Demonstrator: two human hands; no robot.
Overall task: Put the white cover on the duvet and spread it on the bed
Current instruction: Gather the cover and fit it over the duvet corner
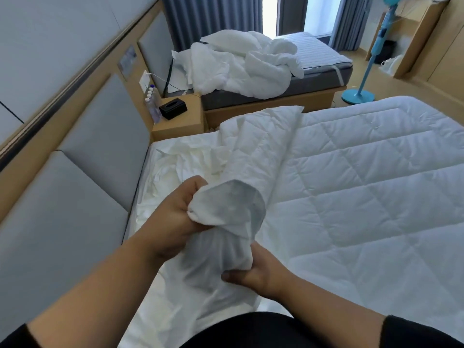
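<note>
A quilted white duvet [364, 177] lies spread over the near bed, its left edge folded up into a ridge. The thin white cover [190, 156] lies crumpled on the bed's left side by the headboard. A corner of the duvet wrapped in the cover [226, 227] is raised over the bed's near edge. My left hand [173, 217] grips the top of that bundle. My right hand [256, 270] grips it from below, fingers curled round the fabric.
A grey padded headboard [82, 172] runs along the left. A wooden nightstand [180, 121] holds a black tissue box [173, 108] and bottles. Behind it a second bed [324, 59] carries a heap of white bedding [241, 64]. A blue standing fan [364, 79] is at the right.
</note>
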